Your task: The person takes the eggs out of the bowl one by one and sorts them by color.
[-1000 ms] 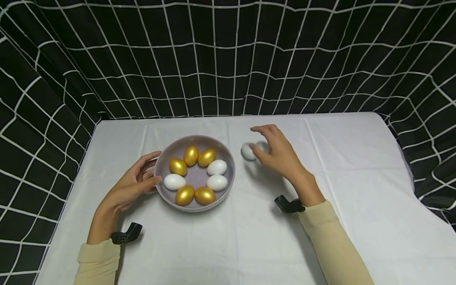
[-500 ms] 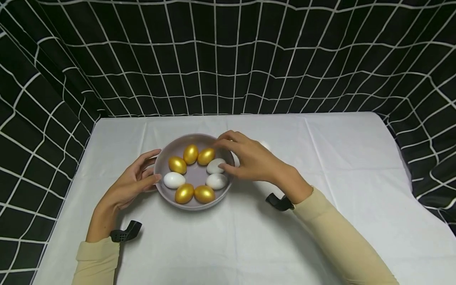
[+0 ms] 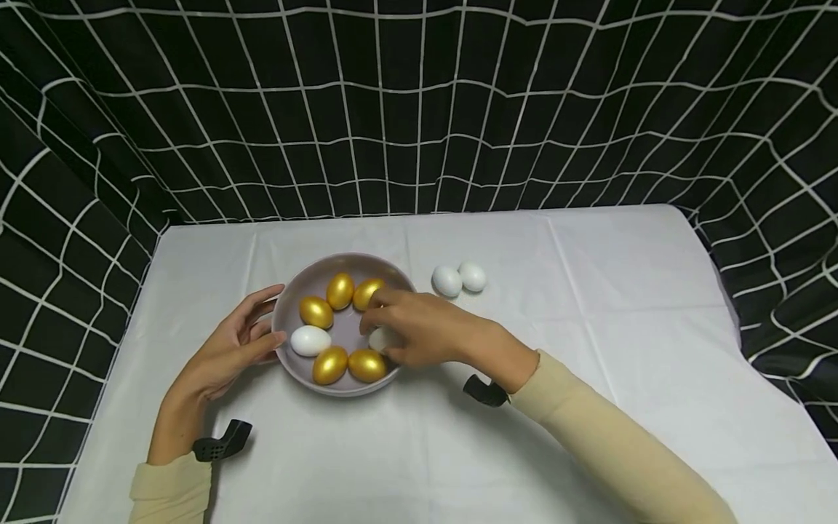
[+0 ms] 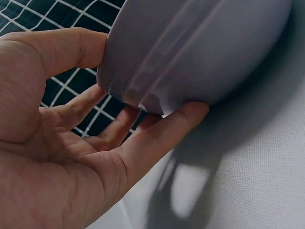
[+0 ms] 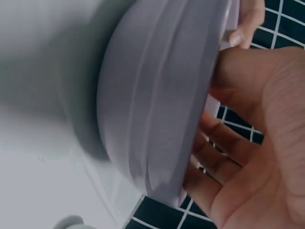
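A black curtain [image 3: 419, 109] with a white grid is hanging behind and along both sides of the table [image 3: 589, 407], which is lying under a smooth white cloth with faint fold lines. A round grey bowl [image 3: 285, 306], matt and shallow, is sitting left of the table's centre, nearer the back edge than the front. It is holding five glossy gold eggs [image 3: 329, 364] ranged round its wall, one plain white egg [image 3: 310, 340] at its left side, and a second white egg [image 3: 380, 339] at its right side, mostly covered by fingers. Two more white eggs [image 3: 448, 280] are lying on the cloth right of the bowl, touching each other. The right hand [image 3: 425, 331] is reaching over the bowl's right rim, its fingers curling round the covered white egg and pinching it. The left hand [image 3: 225, 349] is resting against the bowl's left wall, fingers relaxed and spread, gripping nothing. The head view alone is showing the bowl's contents. The left wrist view is showing the bowl's [image 4: 190, 52] stepped outer wall, with the thumb [image 4: 62, 47] touching the upper wall and a straight finger lying along the foot. The right wrist view is showing the same ridged wall [image 5: 152, 109] from the other side, blurred, with fingers [image 5: 238, 67] bending over the rim; the egg is hidden there. Black wrist mounts [image 3: 219, 444] are sitting at both cuffs of the cream sleeves.
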The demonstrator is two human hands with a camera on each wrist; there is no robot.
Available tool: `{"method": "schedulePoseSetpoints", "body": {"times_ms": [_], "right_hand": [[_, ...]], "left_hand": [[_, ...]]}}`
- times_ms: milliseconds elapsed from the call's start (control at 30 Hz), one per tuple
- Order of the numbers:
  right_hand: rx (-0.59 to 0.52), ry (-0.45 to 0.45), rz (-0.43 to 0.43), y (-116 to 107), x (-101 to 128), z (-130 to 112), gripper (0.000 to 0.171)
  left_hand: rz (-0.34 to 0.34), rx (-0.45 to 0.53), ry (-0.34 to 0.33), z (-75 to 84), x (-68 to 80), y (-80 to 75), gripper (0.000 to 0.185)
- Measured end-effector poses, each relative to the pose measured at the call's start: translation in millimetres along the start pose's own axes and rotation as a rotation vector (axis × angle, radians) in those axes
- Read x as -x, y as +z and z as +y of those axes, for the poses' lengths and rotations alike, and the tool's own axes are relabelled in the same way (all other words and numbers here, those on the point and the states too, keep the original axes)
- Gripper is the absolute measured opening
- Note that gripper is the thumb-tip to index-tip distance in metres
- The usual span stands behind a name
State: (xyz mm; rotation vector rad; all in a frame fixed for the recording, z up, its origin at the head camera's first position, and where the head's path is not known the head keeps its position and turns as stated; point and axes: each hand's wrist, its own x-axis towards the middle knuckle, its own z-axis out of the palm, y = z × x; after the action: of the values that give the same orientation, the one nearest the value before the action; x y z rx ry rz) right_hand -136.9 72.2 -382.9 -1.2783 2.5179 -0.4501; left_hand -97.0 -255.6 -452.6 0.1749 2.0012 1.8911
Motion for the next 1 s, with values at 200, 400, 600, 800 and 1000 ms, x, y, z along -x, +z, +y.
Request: {"method": "schedulePoseSetpoints", "body": {"times_ms": [200, 400, 600, 800, 1000], "right_hand": [[0.004, 0.016, -0.056, 3.3, -8.5, -4.6, 0.026], [0.012, 0.053, -0.148, 0.1, -19.0, -7.3, 0.024], [0.051, 0.103, -0.282, -1.3, -32.1, -16.2, 0.019], [0.117, 0.113, -0.324, 5.5, -35.5, -27.4, 0.021], [0.134, 0.102, -0.269, 5.5, -32.1, -28.8, 0.026]], "left_hand": [[0.006, -0.019, 0.007, 2.4, -0.2, -3.1, 0.078], [0.001, -0.023, 0.003, -2.1, -4.5, -2.8, 0.078], [-0.007, -0.017, -0.001, -10.3, -6.0, -1.6, 0.078], [-0.001, 0.002, 0.005, -13.7, 0.8, -0.5, 0.078], [-0.011, 0.022, 0.026, -7.1, -0.3, 2.2, 0.077]]}}
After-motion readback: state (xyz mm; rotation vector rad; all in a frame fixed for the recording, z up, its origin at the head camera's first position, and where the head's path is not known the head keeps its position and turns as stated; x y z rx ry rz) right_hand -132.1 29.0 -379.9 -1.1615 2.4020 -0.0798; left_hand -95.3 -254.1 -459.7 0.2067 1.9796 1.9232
